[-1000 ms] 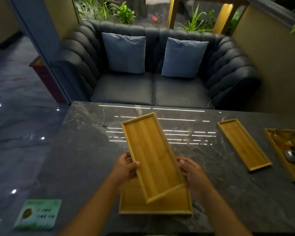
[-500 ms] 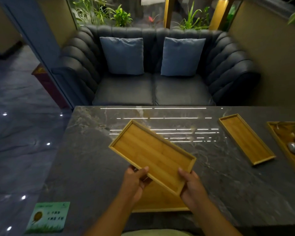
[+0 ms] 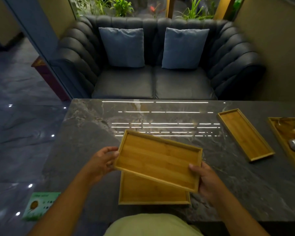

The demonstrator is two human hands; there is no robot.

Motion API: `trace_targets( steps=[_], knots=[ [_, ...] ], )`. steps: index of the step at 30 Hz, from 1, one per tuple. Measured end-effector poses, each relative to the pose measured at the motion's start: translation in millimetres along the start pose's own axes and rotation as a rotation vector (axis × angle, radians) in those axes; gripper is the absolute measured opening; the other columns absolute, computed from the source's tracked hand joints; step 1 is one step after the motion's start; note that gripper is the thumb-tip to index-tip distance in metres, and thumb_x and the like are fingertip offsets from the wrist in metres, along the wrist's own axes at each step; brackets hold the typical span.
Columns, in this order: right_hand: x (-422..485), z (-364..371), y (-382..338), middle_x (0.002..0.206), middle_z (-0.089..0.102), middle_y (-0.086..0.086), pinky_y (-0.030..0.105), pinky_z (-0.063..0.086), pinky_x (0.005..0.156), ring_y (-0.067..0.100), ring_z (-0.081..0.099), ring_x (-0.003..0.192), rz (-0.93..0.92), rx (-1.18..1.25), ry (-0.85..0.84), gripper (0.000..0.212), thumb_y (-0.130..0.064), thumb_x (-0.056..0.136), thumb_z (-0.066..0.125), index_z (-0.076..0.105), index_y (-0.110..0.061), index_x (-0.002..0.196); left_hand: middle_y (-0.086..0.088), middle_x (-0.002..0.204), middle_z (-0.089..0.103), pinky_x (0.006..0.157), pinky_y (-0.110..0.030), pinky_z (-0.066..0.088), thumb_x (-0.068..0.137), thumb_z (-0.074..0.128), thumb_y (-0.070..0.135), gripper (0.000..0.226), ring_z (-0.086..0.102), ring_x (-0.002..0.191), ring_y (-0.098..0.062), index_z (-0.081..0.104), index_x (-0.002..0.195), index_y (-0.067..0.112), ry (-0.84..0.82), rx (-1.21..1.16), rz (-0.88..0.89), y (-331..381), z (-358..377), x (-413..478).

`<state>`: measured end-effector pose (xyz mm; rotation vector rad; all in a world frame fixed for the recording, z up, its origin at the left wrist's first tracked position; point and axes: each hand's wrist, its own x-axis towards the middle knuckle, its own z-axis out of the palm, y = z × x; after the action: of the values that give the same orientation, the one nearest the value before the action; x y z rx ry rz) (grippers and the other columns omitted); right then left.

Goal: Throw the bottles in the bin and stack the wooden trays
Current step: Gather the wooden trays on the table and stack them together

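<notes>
Above marble table (image 3: 92, 133), tray (image 3: 158, 160) spans between left hand (image 3: 102, 160) and right hand (image 3: 207, 180) fingers (image 3: 192, 167).

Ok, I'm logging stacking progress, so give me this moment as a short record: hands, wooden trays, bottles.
left hand: grips the held tray's left end
right hand: grips its near right corner, thumb inside
held tray: lifted, skewed over the lower tray, not seated
lower tray: flat on the table, near edge
narrow tray: empty, on the table to the right
far-right tray: cut by the frame edge, small items inside
bottles: none in view
</notes>
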<state>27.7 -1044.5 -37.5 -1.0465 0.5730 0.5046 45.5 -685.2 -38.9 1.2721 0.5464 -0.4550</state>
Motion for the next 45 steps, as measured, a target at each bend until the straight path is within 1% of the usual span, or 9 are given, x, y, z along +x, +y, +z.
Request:
trace_targets(
  steps=[6, 8, 12, 17, 22, 25, 28, 33, 45],
  knots=[
    [11.1, -14.1, 21.2, 0.106, 0.076, 0.011, 0.045, 0.061, 0.07, 0.031, 0.073, 0.095, -0.006, -0.246, 0.02, 0.027, -0.014, 0.092, 0.057, 0.061, -0.014, 0.119, -0.007, 0.084, 0.063, 0.058, -0.029, 0.05, 0.083, 0.069, 0.002, 0.019, 0.063, 0.077, -0.022, 0.056, 0.087, 0.015, 0.12, 0.643, 0.051, -33.0, 9.4, 6.8],
    [17.8, -21.7, 35.8, 0.105, 0.075, 0.01, 0.047, 0.06, 0.074, 0.03, 0.073, 0.093, -0.009, -0.326, 0.102, 0.024, -0.018, 0.094, 0.057, 0.063, -0.013, 0.117, -0.005, 0.08, 0.062, 0.057, -0.029, 0.048, 0.084, 0.068, 0.002, 0.02, 0.062, 0.079, -0.025, 0.054, 0.083, 0.017, 0.136, 0.662, 0.033, -49.2, 9.5, 3.0],
    [23.2, -39.5, 60.2, 0.113, 0.066, 0.019, 0.06, 0.053, 0.089, 0.038, 0.064, 0.101, -0.016, -0.511, 0.237, 0.008, -0.013, 0.095, 0.058, 0.059, -0.016, 0.102, -0.017, 0.09, 0.062, 0.07, -0.037, 0.049, 0.086, 0.066, 0.003, 0.011, 0.061, 0.084, -0.029, 0.057, 0.093, 0.002, 0.164, 0.69, -0.001, -75.7, 9.9, -7.7],
    [15.0, -48.6, 84.1, 0.11, 0.066, 0.014, 0.037, 0.049, 0.075, 0.021, 0.063, 0.089, -0.082, -0.684, 0.346, 0.012, -0.012, 0.094, 0.06, 0.058, -0.019, 0.103, -0.02, 0.101, 0.065, 0.077, -0.04, 0.049, 0.089, 0.061, 0.003, 0.015, 0.062, 0.091, -0.03, 0.06, 0.102, -0.004, 0.241, 0.716, 0.033, -102.9, 17.3, -22.7],
    [4.8, -43.0, 87.3, 0.095, 0.066, 0.002, 0.032, 0.045, 0.069, 0.019, 0.061, 0.086, -0.254, -0.969, 0.443, 0.01, -0.019, 0.096, 0.055, 0.065, -0.021, 0.098, -0.022, 0.098, 0.068, 0.076, -0.039, 0.046, 0.093, 0.056, 0.008, 0.014, 0.062, 0.091, -0.035, 0.066, 0.097, -0.002, 0.344, 0.873, 0.149, -119.0, 24.9, -33.7],
    [7.9, -38.9, 85.3, 0.098, 0.064, 0.007, 0.034, 0.045, 0.074, 0.023, 0.059, 0.089, -0.254, -1.15, 0.482, 0.018, -0.02, 0.098, 0.053, 0.068, -0.013, 0.104, -0.021, 0.102, 0.065, 0.082, -0.045, 0.047, 0.094, 0.053, 0.011, 0.018, 0.06, 0.095, -0.037, 0.067, 0.098, 0.0, 0.37, 0.998, 0.166, -118.5, 25.9, -28.3],
    [17.7, -35.9, 80.2, 0.092, 0.066, 0.012, 0.032, 0.038, 0.068, 0.027, 0.059, 0.084, -0.245, -1.289, 0.428, 0.018, -0.019, 0.096, 0.053, 0.068, -0.009, 0.093, -0.025, 0.101, 0.059, 0.08, -0.046, 0.043, 0.096, 0.05, 0.013, 0.02, 0.056, 0.094, -0.039, 0.062, 0.092, -0.002, 0.371, 1.114, 0.15, -114.5, 23.7, -18.6],
    [31.5, -24.8, 73.0, 0.086, 0.065, 0.016, 0.03, 0.033, 0.065, 0.033, 0.061, 0.081, -0.218, -1.346, 0.432, 0.024, -0.018, 0.096, 0.052, 0.062, -0.009, 0.077, -0.026, 0.11, 0.056, 0.081, -0.045, 0.042, 0.1, 0.044, 0.018, 0.029, 0.055, 0.097, -0.038, 0.061, 0.096, -0.004, 0.365, 1.207, 0.056, -107.4, 23.2, -3.0],
    [42.7, -20.8, 66.9, 0.101, 0.061, 0.02, 0.03, 0.033, 0.072, 0.032, 0.055, 0.093, -0.179, -1.387, 0.448, 0.024, -0.016, 0.099, 0.049, 0.064, -0.001, 0.088, -0.02, 0.114, 0.057, 0.082, -0.041, 0.045, 0.1, 0.043, 0.023, 0.029, 0.058, 0.1, -0.033, 0.061, 0.101, 0.0, 0.357, 1.271, -0.062, -106.1, 26.8, 13.5]
  ],
)
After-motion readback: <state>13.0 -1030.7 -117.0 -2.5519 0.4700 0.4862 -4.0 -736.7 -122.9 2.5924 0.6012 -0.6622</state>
